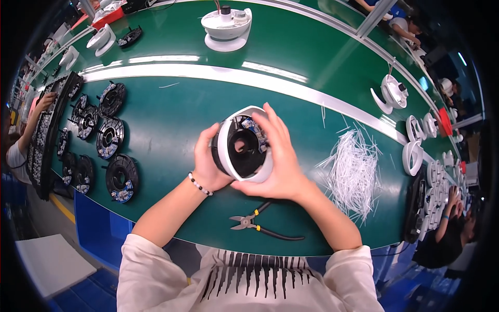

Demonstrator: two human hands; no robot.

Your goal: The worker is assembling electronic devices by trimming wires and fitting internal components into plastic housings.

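Note:
I hold a round white housing with a black inner ring (pixel 243 148) over the green bench, tilted so its open face points up at me. My left hand (pixel 208 162) cups its left side, a bead bracelet on the wrist. My right hand (pixel 278 158) wraps its right side, fingers reaching over the rim where a small blue circuit part shows. A pair of black-handled cutting pliers (pixel 254 222) lies on the bench just below my hands.
Several black round assemblies (pixel 110 138) lie at the left beside a dark tray (pixel 49 130). A heap of white cable ties (pixel 353 171) sits at the right. White housings (pixel 227 27) stand beyond a white strip. Other people work at both sides.

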